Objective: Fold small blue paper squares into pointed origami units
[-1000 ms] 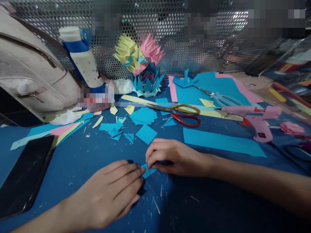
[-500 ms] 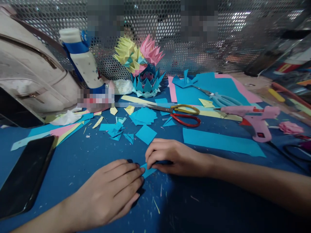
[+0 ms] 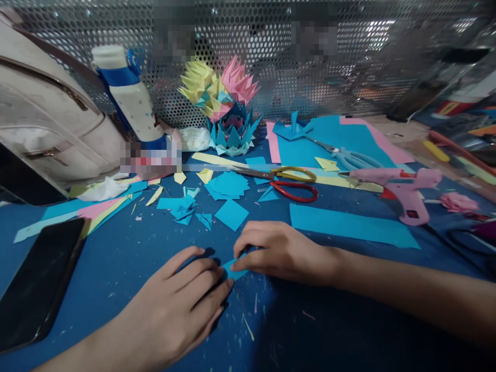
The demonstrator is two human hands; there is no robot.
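Observation:
A small blue paper piece [image 3: 235, 269] lies on the dark blue tabletop between my two hands. My left hand [image 3: 188, 297] rests palm down with its fingers spread, the fingertips touching the piece's left side. On the other side, my right hand [image 3: 277, 252] has its fingers curled over the paper's right end, pinching it against the table. Just beyond are a blue paper square [image 3: 231, 215], a stack of blue squares [image 3: 228, 185] and several folded blue pieces [image 3: 182, 207]. A blue paper strip [image 3: 351, 226] lies beyond my right forearm.
Scissors [image 3: 294, 183], a pink glue gun [image 3: 406, 188] and pliers [image 3: 354, 158] lie farther back. Paper flowers [image 3: 232, 129] stand near the perforated metal panel. A phone [image 3: 41, 281], a bottle [image 3: 132, 98] and a bag [image 3: 50, 119] are at the left.
My left hand's fingers have spread and its index finger has lifted slightly. The fingers of my right hand have shifted on the paper, with more of it showing.

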